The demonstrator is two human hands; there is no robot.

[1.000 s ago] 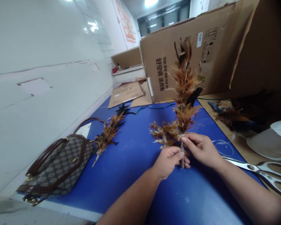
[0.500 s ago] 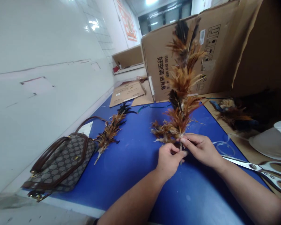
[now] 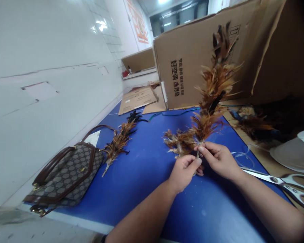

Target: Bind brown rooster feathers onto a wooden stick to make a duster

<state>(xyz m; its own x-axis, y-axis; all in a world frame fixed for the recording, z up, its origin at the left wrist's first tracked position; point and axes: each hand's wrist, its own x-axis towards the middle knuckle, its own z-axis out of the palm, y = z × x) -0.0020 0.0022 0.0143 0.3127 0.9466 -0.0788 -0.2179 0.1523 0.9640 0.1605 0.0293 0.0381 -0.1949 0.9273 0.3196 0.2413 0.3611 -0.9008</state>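
Observation:
A feather duster (image 3: 214,89) with brown, orange and black feathers on a thin stick stands up from my two hands, its top leaning right. My left hand (image 3: 183,172) pinches the bare stick low down. Just above it, my right hand (image 3: 219,160) closes thumb and fingers at the base of the feathers. Behind my hands lies a small heap of loose brown feathers (image 3: 178,140) on the blue table (image 3: 142,175). A second feather duster (image 3: 120,140) rests farther left, its short stick pointing toward me.
A patterned handbag (image 3: 73,172) sits on the left beside the white wall. Large scissors (image 3: 273,179) lie at right, near clear tape or string (image 3: 243,158) and a whitish container (image 3: 292,153). Dark feathers (image 3: 255,123) lie at back right. A big cardboard box (image 3: 190,74) stands behind.
The feather duster in my hands has tilted from nearly upright toward the right and looks turned. Both hands stay close to where they were, still gripping the stick.

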